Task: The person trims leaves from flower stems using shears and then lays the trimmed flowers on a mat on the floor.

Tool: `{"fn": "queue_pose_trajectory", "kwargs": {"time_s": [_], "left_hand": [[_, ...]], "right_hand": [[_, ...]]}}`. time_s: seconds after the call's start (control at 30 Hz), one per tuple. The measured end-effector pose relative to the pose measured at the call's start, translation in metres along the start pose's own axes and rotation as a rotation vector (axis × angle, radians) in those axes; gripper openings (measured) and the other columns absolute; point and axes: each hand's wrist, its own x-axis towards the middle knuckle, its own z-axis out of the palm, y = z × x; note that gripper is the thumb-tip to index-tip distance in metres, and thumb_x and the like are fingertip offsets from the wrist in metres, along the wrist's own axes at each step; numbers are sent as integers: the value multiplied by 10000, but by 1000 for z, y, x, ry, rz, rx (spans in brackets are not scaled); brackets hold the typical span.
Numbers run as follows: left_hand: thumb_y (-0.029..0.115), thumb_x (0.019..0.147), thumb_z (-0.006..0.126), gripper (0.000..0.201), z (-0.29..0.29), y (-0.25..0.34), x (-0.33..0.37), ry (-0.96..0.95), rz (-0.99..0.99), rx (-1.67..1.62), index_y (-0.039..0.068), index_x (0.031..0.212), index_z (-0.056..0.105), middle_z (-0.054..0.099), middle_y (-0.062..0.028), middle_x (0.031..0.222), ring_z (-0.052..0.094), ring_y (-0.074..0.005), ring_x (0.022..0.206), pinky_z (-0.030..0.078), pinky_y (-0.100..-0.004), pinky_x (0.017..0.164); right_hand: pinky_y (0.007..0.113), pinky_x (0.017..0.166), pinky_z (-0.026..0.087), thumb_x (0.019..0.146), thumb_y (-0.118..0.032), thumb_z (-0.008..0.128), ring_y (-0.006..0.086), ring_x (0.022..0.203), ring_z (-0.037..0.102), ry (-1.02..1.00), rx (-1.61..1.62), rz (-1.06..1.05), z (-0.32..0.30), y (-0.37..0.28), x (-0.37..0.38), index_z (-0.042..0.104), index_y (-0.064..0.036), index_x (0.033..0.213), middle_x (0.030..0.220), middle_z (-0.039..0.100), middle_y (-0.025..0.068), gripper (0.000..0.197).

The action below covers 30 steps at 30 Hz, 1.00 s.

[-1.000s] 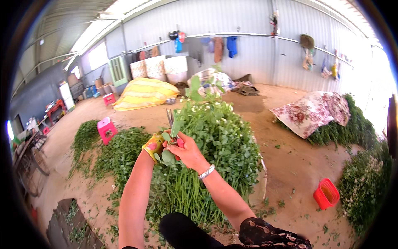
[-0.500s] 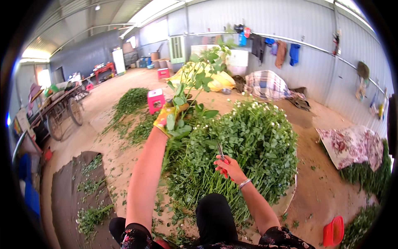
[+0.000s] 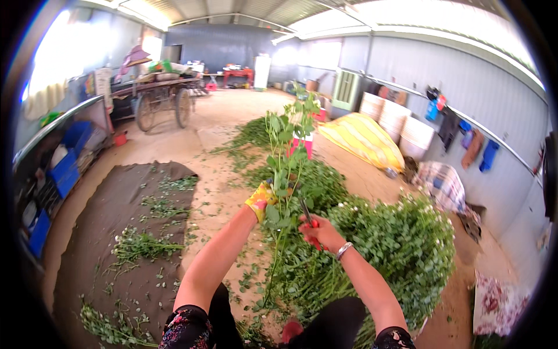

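In a yellow patterned glove, my left hand [image 3: 261, 200] closes round a tall leafy stem [image 3: 281, 168] that stands roughly upright in front of me. The stem's lower end hangs toward the floor near my legs. My right hand [image 3: 325, 234] grips red-handled pruning shears [image 3: 304, 209], their blades pointing up beside the stem; I cannot tell whether the blades touch it. A silvery bracelet is on that wrist. Below and to the right lies a large heap of green stems with white flowers [image 3: 389, 244].
On the left a dark cloth [image 3: 116, 203] carries small cut bunches [image 3: 142, 244]. More greenery [image 3: 256, 136] lies ahead near a pink stool [image 3: 303, 145]. Farther back are a wheeled cart [image 3: 163, 96], a yellow striped sheet [image 3: 366, 139] and white barrels [image 3: 416, 136]. Blue crates [image 3: 67, 168] line the left.
My view has swung left. My left hand has brought the stem nearer the shears, and the stem now stands straighter. My right hand still holds the shears.
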Motion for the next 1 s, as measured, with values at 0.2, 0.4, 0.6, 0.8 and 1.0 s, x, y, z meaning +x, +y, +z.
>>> {"fn": "queue_pose_trajectory", "kwargs": {"time_s": [0.2, 0.4, 0.6, 0.8, 1.0], "left_hand": [[32, 821, 682, 250, -112, -27, -20, 261, -219, 6, 7, 1067, 649, 690, -124, 964, 665, -193, 844, 550, -287, 678], [211, 916, 550, 247, -168, -78, -25, 406, -332, 479, 79, 1112, 626, 672, -52, 961, 616, -144, 848, 481, -298, 714], [204, 913, 531, 299, -207, -149, 4, 210, -39, 947, 67, 1169, 605, 675, -126, 995, 657, -263, 880, 514, -367, 754], [142, 933, 504, 270, -239, -160, -2, 130, 12, 323, 70, 1181, 583, 656, -87, 1075, 651, -256, 945, 537, -390, 805], [88, 965, 438, 262, -211, -103, -18, 141, -142, -6, 63, 1209, 528, 661, -69, 1041, 666, -209, 858, 567, -362, 765]], "right_hand": [[377, 633, 500, 802, -224, 649, 256, 696, 645, 215, -807, 9, 16, 14, 50, 552, -10, 837, 747, 622, 145, 238], [464, 648, 494, 808, -201, 612, 390, 770, 590, 161, -1133, -525, 72, 19, 61, 507, -45, 954, 881, 573, 181, 238], [429, 655, 527, 818, -179, 607, 334, 806, 620, 116, -1455, -400, 80, 36, 60, 500, -38, 1021, 879, 567, 145, 269], [411, 727, 497, 802, -156, 620, 315, 843, 606, 32, -1506, -481, 90, 52, 76, 523, -19, 1076, 912, 568, 148, 321], [409, 750, 461, 786, -148, 606, 305, 849, 592, 39, -1644, -592, 111, 45, 77, 544, -10, 1057, 925, 583, 143, 310]]}}
